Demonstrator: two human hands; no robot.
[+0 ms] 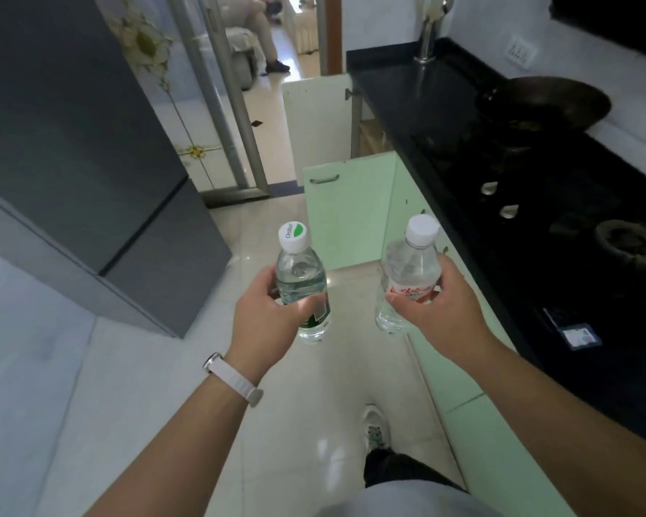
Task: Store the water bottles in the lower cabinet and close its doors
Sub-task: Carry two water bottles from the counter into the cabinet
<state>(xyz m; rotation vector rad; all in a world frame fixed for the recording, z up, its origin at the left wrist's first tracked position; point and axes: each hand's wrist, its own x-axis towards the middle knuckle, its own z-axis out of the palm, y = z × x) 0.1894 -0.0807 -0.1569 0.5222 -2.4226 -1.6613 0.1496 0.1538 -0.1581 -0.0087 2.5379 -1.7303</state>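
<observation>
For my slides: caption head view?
Left hand: green-labelled plastic bottle; right hand: red-labelled plastic bottle; green cabinet door open.

"Cestbon" on green-and-white bottle cap [292, 235]

Head camera looks forward and down, close over both outstretched forearms.

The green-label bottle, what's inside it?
Clear water, seen through the green-label bottle above and below the label. The left hand wrapped round it covers part of its side.
</observation>
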